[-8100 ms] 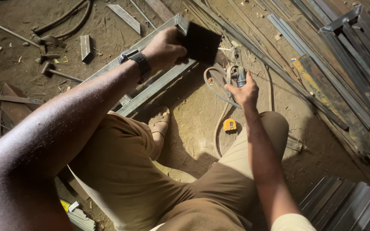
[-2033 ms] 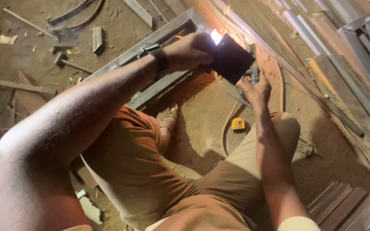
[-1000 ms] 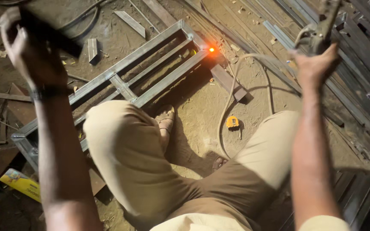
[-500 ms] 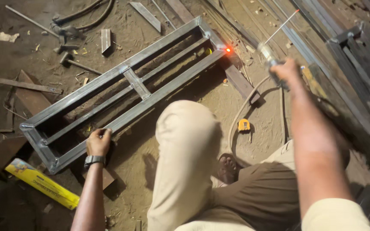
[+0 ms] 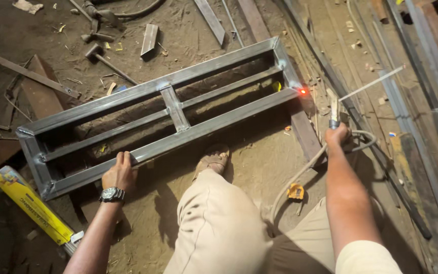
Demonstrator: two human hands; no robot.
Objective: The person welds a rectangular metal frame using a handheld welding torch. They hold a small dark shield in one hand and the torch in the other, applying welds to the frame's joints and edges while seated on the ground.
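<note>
- Frame [image 5: 178,109] of welded steel bars lies flat on the dirt floor [image 5: 259,167] in front of the crouching person. The left hand [image 5: 120,174] rests on its near long rail towards the left end, fingers curled over the top edge and pressing down.
- A slip is the first risk: the rail looks smooth, so if the person leans harder on it the hand could slide along the edge, which may be sharp.
- At the far right corner a weld spot [image 5: 303,92] glows orange. The left hand is well apart from it, but heat spreads along steel, and a bare hand moved along that rail towards the corner could be burned.
- The right hand [image 5: 336,135] is closed around the handle of a welding holder [image 5: 333,109], with a thin rod [image 5: 372,83] sticking out up and to the right. The rod tip may be hot, and if it swings into the frame or nearby steel it could arc.
- The cable [image 5: 300,177] loops from that hand down past the knee, near a small yellow tool [image 5: 295,191]. A shifting leg could snag it and jerk the holder.
- The sandalled foot [image 5: 212,159] sits just beside the near rail; if the frame tips or shifts, the toes are exposed.
- Loose offcuts, a hammer [image 5: 108,60] and long steel bars [image 5: 422,101] lie around, easy to trip on when rising.
</note>
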